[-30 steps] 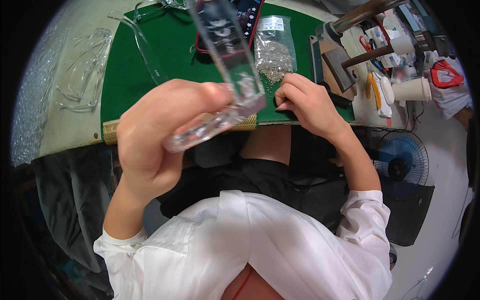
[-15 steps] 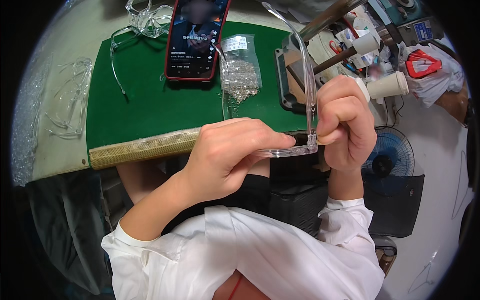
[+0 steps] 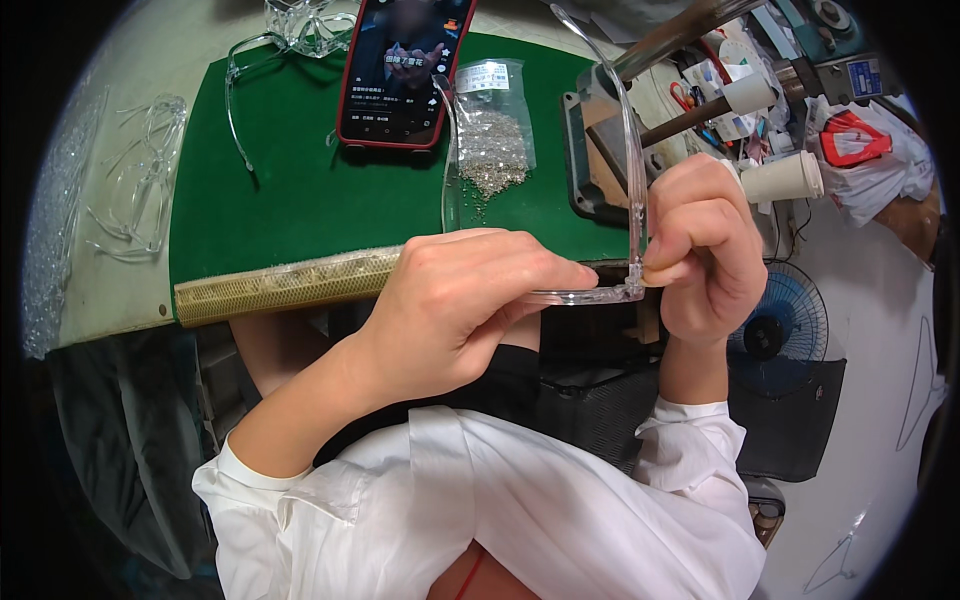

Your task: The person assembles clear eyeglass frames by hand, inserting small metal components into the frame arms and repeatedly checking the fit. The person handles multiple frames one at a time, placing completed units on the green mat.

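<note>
A clear plastic eyeglass frame is held over the near edge of the bench. My left hand is closed around its front, the index finger stretched along the rim. One clear temple stands out from the hinge, pointing away from me. At that hinge, my right hand is closed, thumb and forefinger pinched together. Whatever lies between those fingertips is too small or hidden to make out. Beyond the hands lies a transparent bag, with tiny metal parts in it and spilling from its near end.
A red-cased phone stands on the green mat. More clear frames lie at the back, others in wrapping at left. A gold perforated strip lines the near edge. A metal-based machine, white cup and fan are right.
Both hands and the eyeglass frame sit slightly farther right in view, with the hinge a little higher. The right fingers still pinch at the hinge. The phone's picture has changed.
</note>
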A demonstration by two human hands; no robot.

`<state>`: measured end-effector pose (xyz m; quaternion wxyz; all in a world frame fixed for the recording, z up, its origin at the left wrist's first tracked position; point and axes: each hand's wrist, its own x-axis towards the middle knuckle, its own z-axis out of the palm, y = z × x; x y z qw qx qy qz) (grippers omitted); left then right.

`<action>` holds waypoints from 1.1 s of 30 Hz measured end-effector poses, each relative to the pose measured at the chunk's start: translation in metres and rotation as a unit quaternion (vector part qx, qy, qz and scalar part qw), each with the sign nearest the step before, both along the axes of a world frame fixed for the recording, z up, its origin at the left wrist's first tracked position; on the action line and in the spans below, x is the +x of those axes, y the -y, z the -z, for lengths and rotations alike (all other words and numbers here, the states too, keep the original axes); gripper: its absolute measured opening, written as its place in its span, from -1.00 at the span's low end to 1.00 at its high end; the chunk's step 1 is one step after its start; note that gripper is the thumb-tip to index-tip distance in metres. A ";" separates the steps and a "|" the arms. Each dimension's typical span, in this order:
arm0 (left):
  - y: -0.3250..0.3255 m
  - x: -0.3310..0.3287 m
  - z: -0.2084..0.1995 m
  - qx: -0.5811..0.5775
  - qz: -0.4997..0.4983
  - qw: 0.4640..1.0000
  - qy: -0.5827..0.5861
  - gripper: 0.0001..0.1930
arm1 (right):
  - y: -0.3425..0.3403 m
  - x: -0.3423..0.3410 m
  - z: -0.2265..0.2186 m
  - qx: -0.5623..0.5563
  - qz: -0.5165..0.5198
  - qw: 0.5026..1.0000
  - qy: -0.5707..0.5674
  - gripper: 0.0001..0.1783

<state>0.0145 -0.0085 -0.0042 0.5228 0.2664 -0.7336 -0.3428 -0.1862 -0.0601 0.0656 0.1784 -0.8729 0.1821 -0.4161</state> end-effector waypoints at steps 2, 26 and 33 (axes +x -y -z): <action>0.000 0.001 0.000 -0.004 -0.005 1.000 0.006 -0.67 | 0.000 0.000 0.000 -0.008 0.000 1.000 0.000 -0.79; -0.002 -0.005 -0.010 -0.010 -0.024 0.999 0.044 -0.62 | -0.007 -0.005 0.022 0.059 0.038 0.993 0.097 -0.65; -0.002 -0.005 -0.011 0.000 -0.010 0.999 0.038 -0.63 | -0.006 -0.008 0.018 0.046 0.037 0.994 0.091 -0.67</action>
